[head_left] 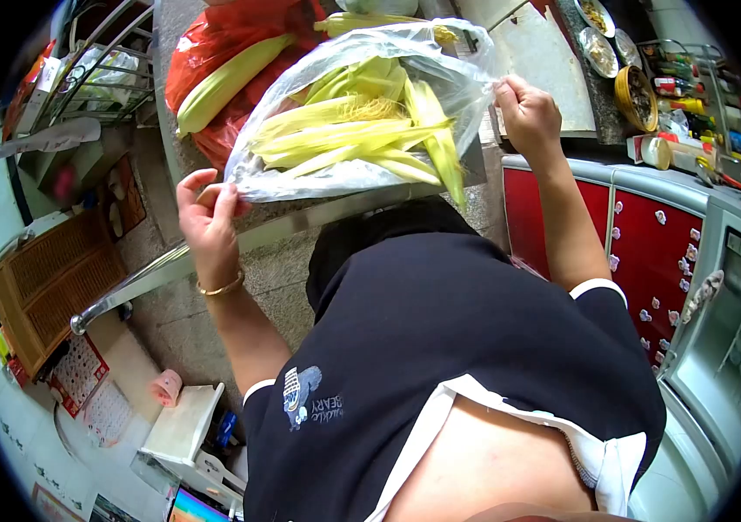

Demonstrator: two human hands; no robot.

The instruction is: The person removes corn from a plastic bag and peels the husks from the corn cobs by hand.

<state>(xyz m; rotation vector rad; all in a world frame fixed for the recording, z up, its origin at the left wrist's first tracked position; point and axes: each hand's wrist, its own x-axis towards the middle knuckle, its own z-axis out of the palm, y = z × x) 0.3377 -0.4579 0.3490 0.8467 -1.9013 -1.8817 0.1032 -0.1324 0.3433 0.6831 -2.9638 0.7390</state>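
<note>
A clear plastic bag (301, 185) lies spread on the counter with its mouth toward me. Pale green corn husks (344, 130) with tufts of silk fill it, and one husk (440, 148) hangs out over the near rim. My left hand (210, 204) pinches the bag's near left edge between thumb and finger, the other fingers curled. At the bag's right edge my right hand (527, 113) is closed in a fist on the plastic. Behind the bag's left side, an ear of corn in its husk (231, 85) rests on a red plastic bag (205, 43).
Another husked ear (344, 24) lies behind the clear bag. Dishes of food (598, 52) and a basket (636, 97) stand at the right, near several bottles and jars. Red cabinet doors (649, 261) are below them. A metal rack (114, 61) stands at the left.
</note>
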